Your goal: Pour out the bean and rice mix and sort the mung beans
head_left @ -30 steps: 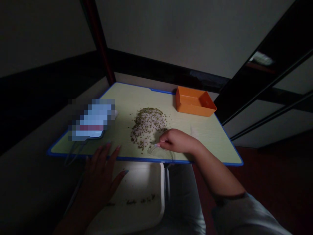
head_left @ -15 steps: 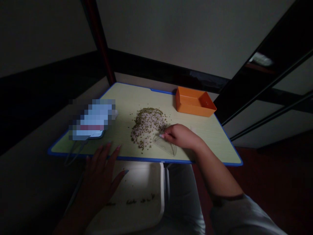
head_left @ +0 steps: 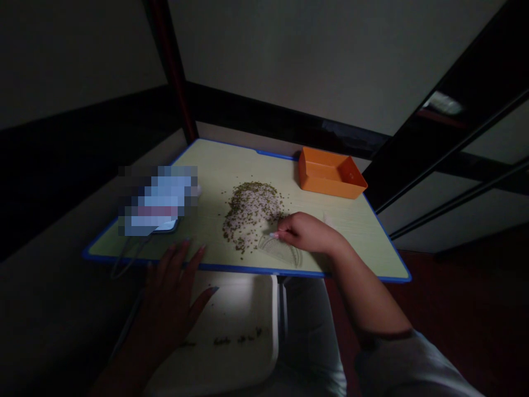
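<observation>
My right hand (head_left: 303, 231) is closed in a pinch at the upper edge of a clear plastic protractor (head_left: 283, 252), which is on the pale tabletop (head_left: 351, 231). Just left of it spreads a heap of small green and pale pieces (head_left: 254, 207), like beans and grains mixed together. My left hand (head_left: 173, 292) has its fingers spread, the tips at the table's blue front edge. It holds nothing. Beneath the front edge is a white tray (head_left: 231, 309) with a few dark bits in it, partly covered by my left hand and forearm.
An orange open box (head_left: 330, 175) stands at the table's back right. On the left rests a phone-like device with a blurred-out screen (head_left: 159, 204), a cable (head_left: 124, 259) running from it over the edge. Walls close in behind and to the left.
The lower right end of the protractor has shifted slightly right and down, with my right hand still at its top. My left hand stays in place. The view has shifted a little.
</observation>
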A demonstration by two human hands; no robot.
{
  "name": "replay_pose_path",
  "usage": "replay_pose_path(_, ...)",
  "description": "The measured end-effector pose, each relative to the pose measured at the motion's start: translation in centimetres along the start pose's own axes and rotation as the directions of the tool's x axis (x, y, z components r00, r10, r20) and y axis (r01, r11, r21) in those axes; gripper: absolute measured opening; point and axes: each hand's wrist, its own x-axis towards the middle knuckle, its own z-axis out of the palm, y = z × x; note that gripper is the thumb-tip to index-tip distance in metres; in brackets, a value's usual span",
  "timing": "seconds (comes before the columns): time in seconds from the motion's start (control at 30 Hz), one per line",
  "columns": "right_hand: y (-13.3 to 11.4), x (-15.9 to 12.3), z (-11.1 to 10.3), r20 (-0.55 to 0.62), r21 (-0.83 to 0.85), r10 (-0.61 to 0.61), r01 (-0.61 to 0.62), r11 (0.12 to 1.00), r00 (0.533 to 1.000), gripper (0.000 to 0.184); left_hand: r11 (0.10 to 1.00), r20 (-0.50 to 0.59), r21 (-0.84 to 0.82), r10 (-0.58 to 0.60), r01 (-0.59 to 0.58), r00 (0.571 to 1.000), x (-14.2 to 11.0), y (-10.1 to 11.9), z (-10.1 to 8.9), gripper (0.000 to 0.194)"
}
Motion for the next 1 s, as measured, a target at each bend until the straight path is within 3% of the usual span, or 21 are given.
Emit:
replay_pose_path(0.27, -0.20, 0.21, 0.23, -0.037, -0.078, 0.056, -0.058, 0.995, 0.998, 0.033, 1.000, -0.011, 0.011, 0.011, -0.011, 1.000, -0.09, -0.07, -0.25, 0.069)
replay_pose_path(0.47, -0.44, 0.62, 0.78, -0.032, -0.100, 0.011, -0.014, 0.995, 0.999, 0.035, 1.000, -0.012, 0.015, 0.023, -0.023, 1.000, 0.03, 0.06, -0.41, 0.070)
replay_pose_path(1.0, -0.39, 0.24, 0.51, 0.022, 0.099, -0.119, 0.116, 0.988, 0.993, 0.038, 0.999, -0.019, 0.017, 0.029, -0.029, 0.999, 0.10, 0.18, -0.48, 0.069)
